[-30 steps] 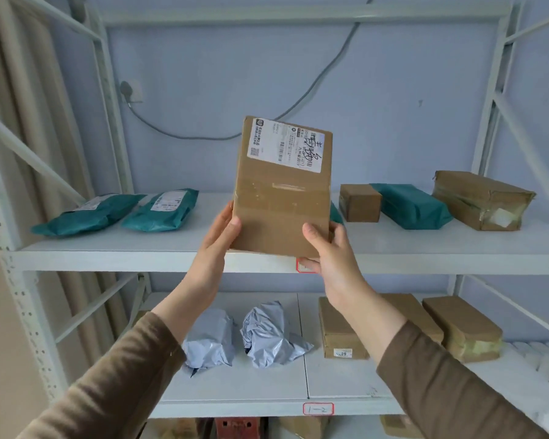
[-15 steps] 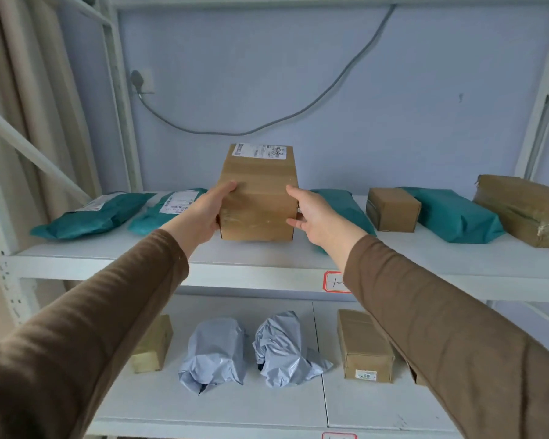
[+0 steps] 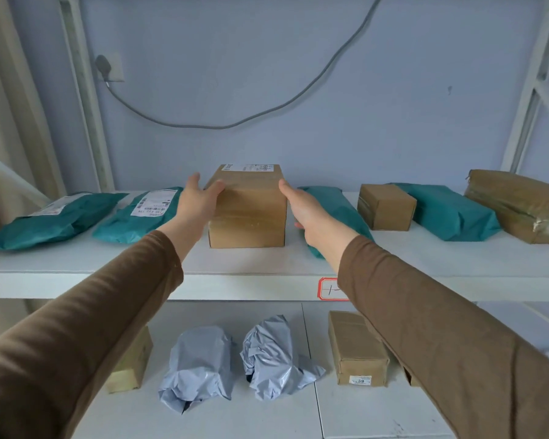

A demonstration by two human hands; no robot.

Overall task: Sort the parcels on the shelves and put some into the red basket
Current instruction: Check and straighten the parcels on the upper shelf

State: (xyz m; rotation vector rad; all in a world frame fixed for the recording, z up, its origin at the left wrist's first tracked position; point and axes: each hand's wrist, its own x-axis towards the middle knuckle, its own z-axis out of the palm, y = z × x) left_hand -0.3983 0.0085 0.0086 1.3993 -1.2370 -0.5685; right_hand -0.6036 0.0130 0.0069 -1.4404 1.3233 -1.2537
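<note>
Head view: cardboard box (image 3: 248, 205) sits on the upper shelf (image 3: 76, 264) between teal mailers. Left hand (image 3: 200, 201) and right hand (image 3: 305, 210), fingers straight, flank its sides. Best to square it and let go gently.

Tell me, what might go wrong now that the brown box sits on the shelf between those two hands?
The brown box sits close between two green bags. The right hand lies over the green bag beside it, so pulling back could drag that bag toward the shelf edge. The left hand touches the box's top corner with straight fingers; a careless withdrawal might nudge the box askew.
</note>
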